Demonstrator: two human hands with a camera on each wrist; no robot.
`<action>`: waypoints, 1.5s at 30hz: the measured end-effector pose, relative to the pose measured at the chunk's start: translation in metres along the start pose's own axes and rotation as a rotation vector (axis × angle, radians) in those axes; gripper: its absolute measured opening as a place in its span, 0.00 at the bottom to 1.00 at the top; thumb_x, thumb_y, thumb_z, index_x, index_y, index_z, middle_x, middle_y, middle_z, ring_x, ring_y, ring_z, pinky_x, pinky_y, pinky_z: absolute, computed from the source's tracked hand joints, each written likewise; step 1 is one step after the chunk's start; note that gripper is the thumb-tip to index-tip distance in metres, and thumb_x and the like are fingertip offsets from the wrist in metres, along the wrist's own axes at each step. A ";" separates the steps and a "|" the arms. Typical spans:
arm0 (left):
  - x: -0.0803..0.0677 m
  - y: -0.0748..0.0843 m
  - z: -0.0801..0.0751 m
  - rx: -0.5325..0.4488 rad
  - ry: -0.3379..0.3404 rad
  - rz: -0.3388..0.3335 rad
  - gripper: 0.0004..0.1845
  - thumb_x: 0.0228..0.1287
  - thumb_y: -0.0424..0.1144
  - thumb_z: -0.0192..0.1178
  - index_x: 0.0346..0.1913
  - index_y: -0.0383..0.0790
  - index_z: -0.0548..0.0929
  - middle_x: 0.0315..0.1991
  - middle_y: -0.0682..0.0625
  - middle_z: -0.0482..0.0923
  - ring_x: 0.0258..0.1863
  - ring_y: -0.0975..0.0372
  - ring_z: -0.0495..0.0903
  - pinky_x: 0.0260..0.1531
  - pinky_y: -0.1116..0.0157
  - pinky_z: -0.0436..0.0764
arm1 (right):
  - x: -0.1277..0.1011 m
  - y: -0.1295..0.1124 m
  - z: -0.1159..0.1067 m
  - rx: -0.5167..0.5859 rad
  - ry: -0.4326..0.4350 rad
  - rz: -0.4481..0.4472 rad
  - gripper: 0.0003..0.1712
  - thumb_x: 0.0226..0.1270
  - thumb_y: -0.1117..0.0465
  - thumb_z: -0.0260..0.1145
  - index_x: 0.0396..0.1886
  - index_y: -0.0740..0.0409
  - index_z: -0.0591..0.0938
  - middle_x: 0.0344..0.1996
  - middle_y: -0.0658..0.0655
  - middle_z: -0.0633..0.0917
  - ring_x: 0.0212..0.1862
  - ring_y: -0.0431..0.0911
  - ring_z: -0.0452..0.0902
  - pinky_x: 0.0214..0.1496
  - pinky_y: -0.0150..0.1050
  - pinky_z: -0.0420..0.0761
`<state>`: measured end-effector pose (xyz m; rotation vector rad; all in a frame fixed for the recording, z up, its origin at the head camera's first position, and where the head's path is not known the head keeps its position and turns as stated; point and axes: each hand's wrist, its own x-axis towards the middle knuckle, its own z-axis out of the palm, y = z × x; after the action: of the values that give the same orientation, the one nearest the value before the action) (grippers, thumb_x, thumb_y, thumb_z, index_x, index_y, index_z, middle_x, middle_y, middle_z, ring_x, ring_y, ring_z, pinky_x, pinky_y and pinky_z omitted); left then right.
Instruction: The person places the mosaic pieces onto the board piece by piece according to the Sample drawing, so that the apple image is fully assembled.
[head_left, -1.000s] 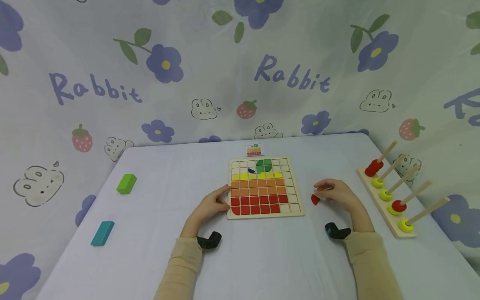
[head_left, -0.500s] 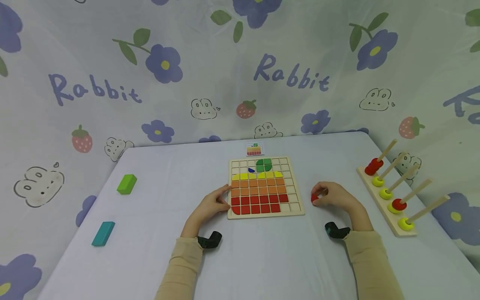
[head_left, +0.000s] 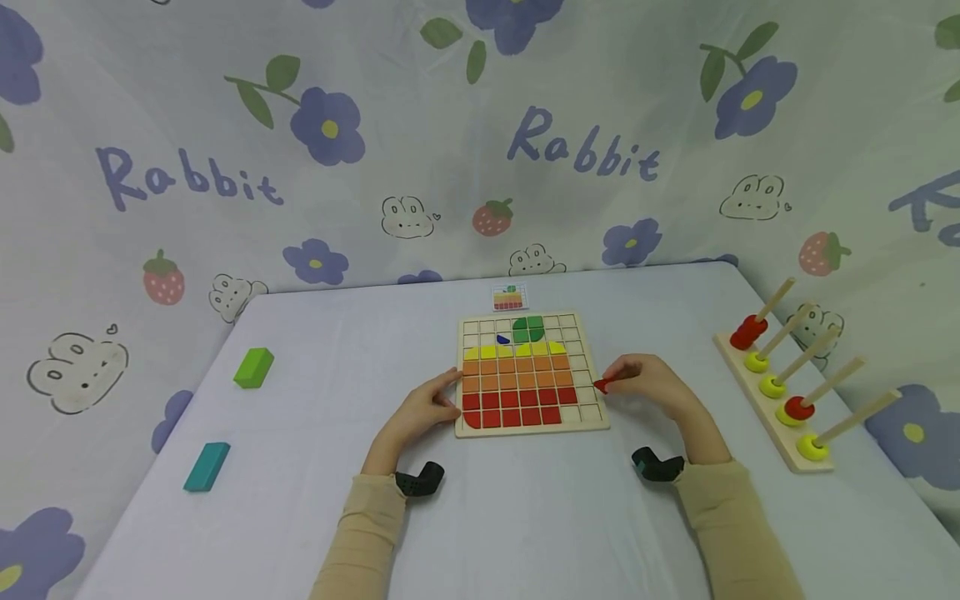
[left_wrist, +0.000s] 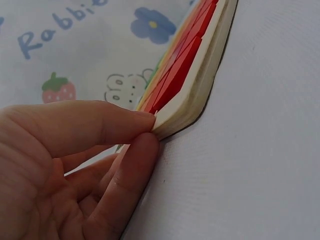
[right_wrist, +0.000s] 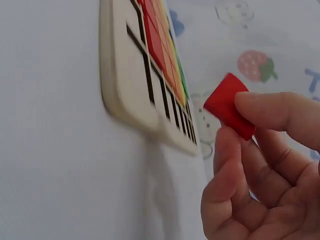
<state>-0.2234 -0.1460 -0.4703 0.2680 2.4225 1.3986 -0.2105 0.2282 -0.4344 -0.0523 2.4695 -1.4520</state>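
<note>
A wooden grid board (head_left: 592, 423) lies mid-table, filled with rows of yellow, orange and red tiles and green ones on top. My left hand (head_left: 427, 404) pinches the board's left front corner (left_wrist: 172, 122) between thumb and a finger. My right hand (head_left: 648, 383) hovers at the board's right edge and pinches a small red tile (head_left: 602, 385) (right_wrist: 227, 105) between thumb and fingertips. A few cells at the board's lower right stand unfilled.
A green block (head_left: 253, 367) and a teal block (head_left: 206, 466) lie at the left of the table. A wooden peg rack (head_left: 780, 437) with red and yellow rings stands at the right. A small pattern card (head_left: 509, 297) lies behind the board.
My right hand picked the red tile up off the table and carried it left to the board's right edge. The left hand has stayed on the board's corner.
</note>
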 end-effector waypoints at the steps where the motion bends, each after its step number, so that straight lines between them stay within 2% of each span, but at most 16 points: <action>1: 0.000 0.000 0.000 -0.001 0.002 0.000 0.35 0.51 0.30 0.63 0.66 0.44 0.68 0.70 0.52 0.57 0.30 0.62 0.71 0.30 0.67 0.71 | 0.001 -0.003 0.003 0.008 -0.012 -0.006 0.17 0.54 0.64 0.67 0.44 0.66 0.80 0.37 0.58 0.82 0.38 0.47 0.74 0.40 0.40 0.72; 6: -0.001 0.001 0.000 -0.004 -0.002 -0.003 0.35 0.51 0.30 0.63 0.66 0.45 0.67 0.70 0.52 0.57 0.30 0.62 0.71 0.31 0.67 0.71 | 0.001 -0.016 0.019 0.032 -0.062 -0.040 0.21 0.56 0.65 0.65 0.51 0.66 0.78 0.41 0.61 0.78 0.41 0.49 0.73 0.41 0.39 0.73; 9: 0.000 0.003 0.000 0.005 -0.003 0.005 0.36 0.51 0.30 0.63 0.66 0.44 0.67 0.70 0.51 0.56 0.30 0.61 0.71 0.31 0.67 0.71 | 0.000 -0.022 0.026 0.033 -0.062 -0.047 0.18 0.56 0.65 0.66 0.47 0.68 0.79 0.40 0.61 0.80 0.40 0.49 0.74 0.39 0.39 0.73; 14: 0.000 0.003 0.000 0.013 -0.010 0.018 0.35 0.52 0.30 0.63 0.66 0.43 0.67 0.71 0.50 0.55 0.29 0.62 0.71 0.30 0.68 0.71 | 0.001 -0.025 0.037 -0.013 -0.068 -0.013 0.15 0.54 0.65 0.67 0.41 0.67 0.78 0.32 0.56 0.83 0.36 0.46 0.75 0.37 0.38 0.72; 19: 0.001 0.003 0.000 0.011 -0.027 0.036 0.35 0.53 0.29 0.62 0.67 0.40 0.66 0.71 0.47 0.54 0.28 0.63 0.70 0.29 0.69 0.70 | 0.002 -0.024 0.045 -0.053 -0.075 0.011 0.10 0.55 0.65 0.66 0.36 0.65 0.77 0.29 0.55 0.81 0.33 0.46 0.74 0.34 0.37 0.72; 22: -0.006 0.015 -0.002 0.012 -0.038 0.036 0.35 0.53 0.27 0.61 0.67 0.36 0.65 0.70 0.43 0.54 0.29 0.61 0.70 0.29 0.68 0.70 | 0.000 -0.025 0.049 -0.096 -0.052 0.025 0.07 0.56 0.64 0.66 0.33 0.64 0.79 0.27 0.54 0.79 0.32 0.45 0.72 0.33 0.37 0.71; 25: -0.016 0.033 -0.004 0.021 -0.048 0.037 0.34 0.54 0.26 0.60 0.66 0.32 0.64 0.70 0.40 0.54 0.29 0.61 0.70 0.30 0.67 0.70 | -0.002 -0.026 0.052 -0.109 -0.035 0.056 0.06 0.55 0.65 0.66 0.31 0.64 0.79 0.25 0.54 0.79 0.28 0.43 0.75 0.32 0.36 0.74; 27: -0.019 0.037 -0.005 0.023 -0.051 0.035 0.34 0.54 0.26 0.59 0.66 0.32 0.63 0.70 0.40 0.54 0.29 0.61 0.70 0.30 0.68 0.70 | -0.003 -0.028 0.054 -0.119 -0.028 0.079 0.06 0.55 0.65 0.66 0.31 0.64 0.79 0.24 0.54 0.79 0.26 0.42 0.76 0.31 0.35 0.76; 34: -0.001 0.002 0.001 0.002 -0.029 0.030 0.35 0.53 0.29 0.62 0.67 0.39 0.65 0.71 0.46 0.54 0.29 0.62 0.71 0.29 0.67 0.71 | -0.004 -0.033 0.060 -0.201 0.005 0.108 0.06 0.54 0.65 0.66 0.27 0.62 0.77 0.19 0.53 0.80 0.22 0.42 0.75 0.27 0.33 0.73; 39: -0.001 0.000 0.000 0.016 -0.012 0.012 0.35 0.53 0.30 0.63 0.67 0.43 0.66 0.71 0.50 0.55 0.29 0.62 0.71 0.29 0.68 0.71 | -0.004 -0.033 0.063 -0.277 0.018 0.063 0.06 0.53 0.65 0.67 0.24 0.61 0.78 0.17 0.52 0.78 0.21 0.42 0.73 0.25 0.33 0.70; 45: -0.003 0.002 -0.001 0.020 -0.003 -0.008 0.36 0.52 0.30 0.63 0.67 0.44 0.67 0.71 0.52 0.55 0.29 0.62 0.71 0.30 0.68 0.71 | -0.003 -0.032 0.064 -0.279 0.029 0.020 0.05 0.52 0.67 0.67 0.22 0.60 0.78 0.18 0.51 0.77 0.21 0.42 0.71 0.25 0.33 0.70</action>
<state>-0.2211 -0.1466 -0.4681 0.2651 2.4334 1.3706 -0.1948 0.1580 -0.4357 -0.0618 2.6698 -1.0978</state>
